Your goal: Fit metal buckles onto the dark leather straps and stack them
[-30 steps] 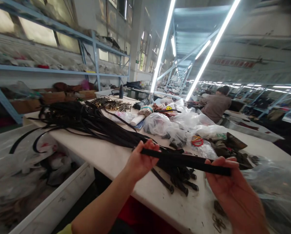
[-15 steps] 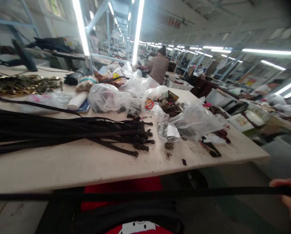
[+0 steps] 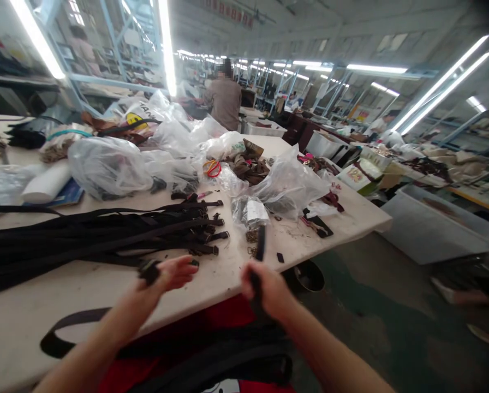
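Strap pile: long flat black fabric straps with dark buckles (image 3: 105, 232) lie across the left of the pale worktop (image 3: 84, 289), buckle ends pointing right.
Strap loop: a curved black band (image 3: 52, 333) shows beside the left forearm, towards the near edge.
Left hand (image 3: 168, 275): above the near edge, fingers loosely extended; cannot tell whether they grip the dark piece beside the thumb.
Right hand (image 3: 264, 286): fingers closed around a flat black strap (image 3: 261, 244), its end upright, just beyond the near edge.
Small black rectangle (image 3: 280, 257): close to the near edge.
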The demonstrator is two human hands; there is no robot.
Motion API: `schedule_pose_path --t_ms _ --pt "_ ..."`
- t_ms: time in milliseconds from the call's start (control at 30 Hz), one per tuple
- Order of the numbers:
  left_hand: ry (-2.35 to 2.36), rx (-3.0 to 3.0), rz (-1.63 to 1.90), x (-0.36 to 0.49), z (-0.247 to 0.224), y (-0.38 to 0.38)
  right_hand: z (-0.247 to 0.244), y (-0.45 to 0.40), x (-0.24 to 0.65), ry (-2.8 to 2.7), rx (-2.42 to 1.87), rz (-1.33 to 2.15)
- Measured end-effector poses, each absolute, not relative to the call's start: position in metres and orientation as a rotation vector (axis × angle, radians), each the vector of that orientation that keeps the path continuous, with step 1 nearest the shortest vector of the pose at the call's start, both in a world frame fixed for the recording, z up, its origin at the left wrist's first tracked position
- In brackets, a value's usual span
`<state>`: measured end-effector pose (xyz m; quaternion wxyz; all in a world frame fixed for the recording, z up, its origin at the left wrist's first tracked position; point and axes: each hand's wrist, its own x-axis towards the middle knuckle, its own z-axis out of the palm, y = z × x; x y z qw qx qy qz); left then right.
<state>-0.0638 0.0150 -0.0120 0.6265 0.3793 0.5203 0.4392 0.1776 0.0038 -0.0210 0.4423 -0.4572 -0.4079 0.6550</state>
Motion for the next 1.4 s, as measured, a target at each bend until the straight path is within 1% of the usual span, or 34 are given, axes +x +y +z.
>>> schedule_pose_path --t_ms 33,100,167,233,333,400,500,600,667,767,900,1000,1100,1233,1300,1400 --pt "1.134 0.854 0.933 -0.043 -0.012 0.015 -0.029 -0.001 0.148 -1.226 -1.139 1.789" --pt "1.136 0.782 0.917 -0.014 -0.013 0.017 -0.041 -0.009 0.116 -1.583 -1.065 1.874" --pt "1.177 0.744 0.971 -0.004 -0.017 0.021 -0.048 -0.007 0.118 -1.91 -0.973 1.793" --pt "1.166 0.744 0.987 -0.008 -0.023 0.023 -0.054 0.009 0.145 -2.099 -1.061 1.571" --pt "1.184 0.759 0.993 -0.014 -0.038 0.024 -0.066 0.047 0.197 -2.07 -1.426 1.167" --pt "1.218 0.74 1.031 -0.01 -0.052 0.026 -0.075 0.065 0.222 -2.047 -1.546 0.998" --pt "1.195 0.627 1.061 -0.002 -0.072 0.033 -0.084 0.063 0.233 -2.12 -1.567 0.958" --pt "1.187 0.54 1.068 -0.006 -0.082 0.037 -0.094 0.031 0.22 -2.274 -1.456 1.059" --pt "1.177 0.501 1.083 -0.015 -0.081 0.036 -0.104 0.01 0.207 -2.439 -1.373 0.97" --pt "1.152 0.479 1.104 -0.027 -0.071 0.031 -0.126 -0.009 0.19 -2.648 -1.29 0.703" --pt "1.107 0.502 1.101 -0.034 -0.056 0.02 -0.156 -0.015 0.174 -2.719 -1.282 0.543" --pt "1.081 0.538 1.088 -0.04 -0.048 0.009 -0.165 -0.021 0.178 -2.721 -1.328 0.42" --pt "1.092 0.584 1.092 -0.053 -0.044 -0.001 -0.166 -0.028 0.204 -2.696 -1.421 0.34" --pt "1.084 0.596 1.142 -0.065 -0.041 -0.006 -0.176 -0.022 0.245 -2.579 -1.711 0.238" --pt "1.058 0.601 1.142 -0.062 -0.039 -0.006 -0.187 -0.011 0.252 -2.573 -1.783 0.259" --pt "1.036 0.696 1.051 -0.055 -0.032 -0.012 -0.199 0.005 0.245 -2.606 -1.79 0.336"
